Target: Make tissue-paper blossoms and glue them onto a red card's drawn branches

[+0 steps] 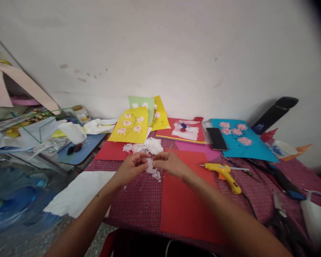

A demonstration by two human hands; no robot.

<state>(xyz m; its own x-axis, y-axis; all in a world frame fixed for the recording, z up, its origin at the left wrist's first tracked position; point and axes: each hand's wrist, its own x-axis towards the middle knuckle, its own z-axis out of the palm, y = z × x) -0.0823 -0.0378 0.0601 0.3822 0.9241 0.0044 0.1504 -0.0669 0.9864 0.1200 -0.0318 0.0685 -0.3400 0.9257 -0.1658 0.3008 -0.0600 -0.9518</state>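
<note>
My left hand [133, 166] and my right hand [171, 163] face each other over the middle of the table, fingertips pinched close together. Between them is a small piece of thin white tissue paper [150, 165], which both hands appear to grip; its edges are partly hidden by the fingers. Torn bits of tissue [157, 175] lie just below the hands. Behind them sits a heap of crumpled white tissue [153, 145]. A red sheet of paper [188, 210] lies flat under my right forearm, and a white sheet [81, 189] lies beyond my left forearm.
Yellow cards with paper blossoms [131, 125] lean near the wall. To the right are a yellow glue gun [222, 171], a phone [216, 139], a blue card with pink flowers [240, 141], black-handled scissors [282, 217] and a small bowl [282, 149]. A side table [80, 153] stands left.
</note>
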